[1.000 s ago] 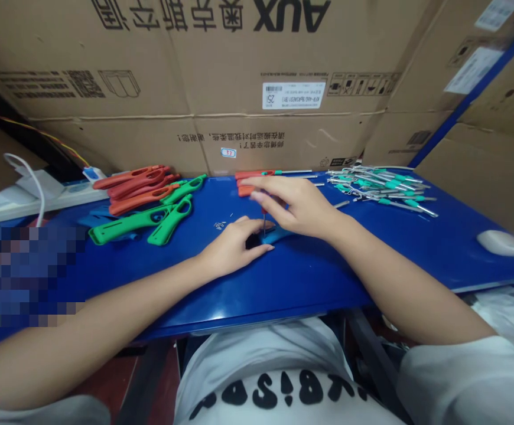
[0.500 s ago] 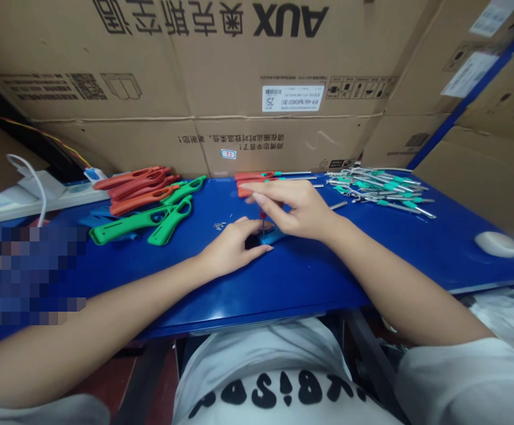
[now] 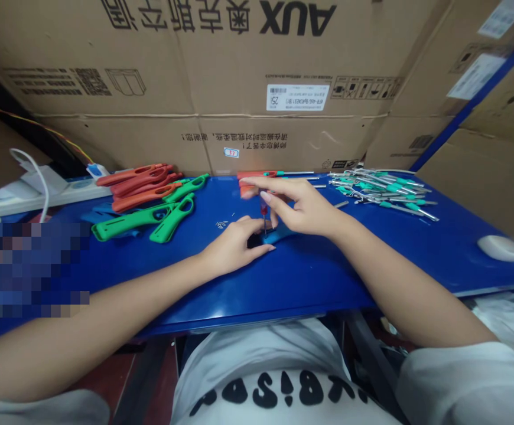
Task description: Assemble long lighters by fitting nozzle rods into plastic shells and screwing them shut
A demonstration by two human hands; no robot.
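A screwdriver (image 3: 264,208) with a red handle stands upright, its tip down on a blue lighter casing (image 3: 278,235) that lies flat on the table. My right hand (image 3: 303,206) is over the screwdriver, with thumb and fingers closed around its handle. My left hand (image 3: 233,248) rests on the table and grips the near end of the blue casing beside the screwdriver's shaft. Part of the casing is hidden beneath both hands, and a metal tube (image 3: 341,204) sticks out past my right hand. Tiny screws (image 3: 221,225) lie just beyond my left hand.
Red and green lighter casings (image 3: 128,227) are piled at the left, by a white power strip (image 3: 62,198). Red lighters with metal tubes (image 3: 299,173) lie at the back. Metal tubes with green parts (image 3: 385,189) are heaped right, near a white rounded object (image 3: 503,248). Cardboard (image 3: 221,94) walls the back.
The view has shifted slightly. My right hand's fingers have moved a little on the screwdriver, and more of its red handle shows. My left hand stays on the casing.
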